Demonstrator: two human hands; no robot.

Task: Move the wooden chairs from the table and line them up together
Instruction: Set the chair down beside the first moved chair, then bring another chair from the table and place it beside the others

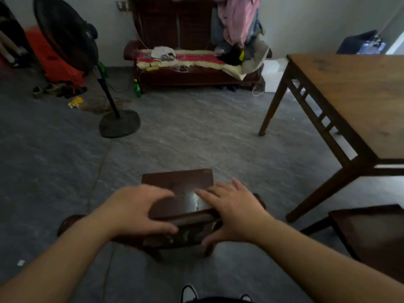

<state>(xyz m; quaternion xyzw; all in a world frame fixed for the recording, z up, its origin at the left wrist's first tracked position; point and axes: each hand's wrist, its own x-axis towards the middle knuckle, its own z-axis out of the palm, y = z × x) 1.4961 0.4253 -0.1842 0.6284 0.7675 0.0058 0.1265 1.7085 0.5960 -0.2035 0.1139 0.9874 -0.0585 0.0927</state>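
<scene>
A dark wooden chair (178,182) stands on the grey floor right in front of me, its seat facing away. My left hand (140,211) and my right hand (234,212) hover at its curved top rail (193,218). Fingers reach over the seat side and thumbs sit on the near side. Both hands have their fingers spread, and neither is clamped on the rail. The seat of a second wooden chair (371,235) shows at the lower right, beside the wooden table (354,101).
A standing fan (118,125) is on the floor at the left. A wooden sofa (188,68) piled with cloth stands against the far wall. Shoes and litter lie at the far left. Bare floor lies between chair, fan and table.
</scene>
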